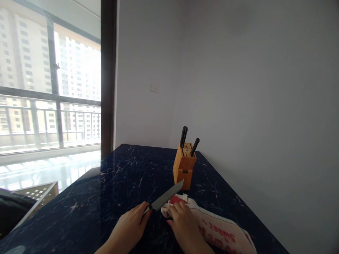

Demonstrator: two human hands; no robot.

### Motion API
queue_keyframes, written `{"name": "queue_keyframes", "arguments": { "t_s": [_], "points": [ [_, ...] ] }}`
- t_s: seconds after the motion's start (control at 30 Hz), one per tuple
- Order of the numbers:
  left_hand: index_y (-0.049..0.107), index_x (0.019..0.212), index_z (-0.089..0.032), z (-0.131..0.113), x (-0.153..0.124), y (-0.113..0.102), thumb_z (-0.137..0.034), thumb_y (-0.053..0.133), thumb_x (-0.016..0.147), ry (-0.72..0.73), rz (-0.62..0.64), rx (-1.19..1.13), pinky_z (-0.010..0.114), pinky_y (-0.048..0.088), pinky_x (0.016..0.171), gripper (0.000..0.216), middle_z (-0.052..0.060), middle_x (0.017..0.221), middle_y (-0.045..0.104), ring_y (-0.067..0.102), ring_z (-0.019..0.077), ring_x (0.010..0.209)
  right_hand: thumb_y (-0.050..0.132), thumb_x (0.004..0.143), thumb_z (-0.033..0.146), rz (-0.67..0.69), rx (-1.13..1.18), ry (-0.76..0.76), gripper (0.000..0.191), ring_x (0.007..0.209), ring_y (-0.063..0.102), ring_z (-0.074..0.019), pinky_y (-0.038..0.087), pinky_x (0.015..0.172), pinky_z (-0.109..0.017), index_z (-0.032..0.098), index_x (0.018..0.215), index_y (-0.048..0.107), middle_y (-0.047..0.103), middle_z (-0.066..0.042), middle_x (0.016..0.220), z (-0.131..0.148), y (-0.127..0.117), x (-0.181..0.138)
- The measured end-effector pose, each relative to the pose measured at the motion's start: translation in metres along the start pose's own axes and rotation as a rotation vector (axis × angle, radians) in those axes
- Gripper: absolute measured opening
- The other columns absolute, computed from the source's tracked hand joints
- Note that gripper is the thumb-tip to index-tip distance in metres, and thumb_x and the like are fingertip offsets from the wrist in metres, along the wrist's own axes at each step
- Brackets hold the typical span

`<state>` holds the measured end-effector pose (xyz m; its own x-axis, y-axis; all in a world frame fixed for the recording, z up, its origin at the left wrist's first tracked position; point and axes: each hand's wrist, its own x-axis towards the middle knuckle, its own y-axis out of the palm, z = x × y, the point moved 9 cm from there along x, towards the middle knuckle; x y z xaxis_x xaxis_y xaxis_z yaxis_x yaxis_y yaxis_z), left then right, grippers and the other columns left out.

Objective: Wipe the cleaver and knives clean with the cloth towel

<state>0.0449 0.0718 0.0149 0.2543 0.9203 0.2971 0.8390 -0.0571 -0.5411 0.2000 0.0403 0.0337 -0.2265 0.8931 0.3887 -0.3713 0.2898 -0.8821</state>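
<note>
My left hand (129, 225) grips the handle of a kitchen knife (169, 195); its grey blade points up and to the right, toward a wooden knife block (184, 167). My right hand (182, 222) presses on a white cloth with red print (222, 231) that lies on the dark marble table (119, 183), its bunched end just under the blade. The block stands upright behind the cloth, with two black-handled knives (183, 135) sticking out of its top.
A grey wall runs along the table's right and far sides. A large window with a dark frame (107, 77) is at the left. A perforated beige crate (39, 194) sits low beside the table's left edge.
</note>
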Motion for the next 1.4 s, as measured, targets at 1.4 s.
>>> {"name": "queue_keyframes", "arguments": {
  "t_s": [1.4],
  "points": [
    [0.053,0.085,-0.020,-0.014,-0.012,0.041,-0.029,0.028,0.090,0.144,0.220,0.536,0.027,0.041,0.064,0.026,0.005,0.079,0.066,0.063,0.0197,0.075,0.050,0.078,0.007,-0.157,0.032,-0.082,0.019,0.076,0.049,-0.0145,0.026,0.072,-0.029,0.025,0.076,0.055,0.058,0.004,0.078,0.018,0.000,0.002]
  ]
}}
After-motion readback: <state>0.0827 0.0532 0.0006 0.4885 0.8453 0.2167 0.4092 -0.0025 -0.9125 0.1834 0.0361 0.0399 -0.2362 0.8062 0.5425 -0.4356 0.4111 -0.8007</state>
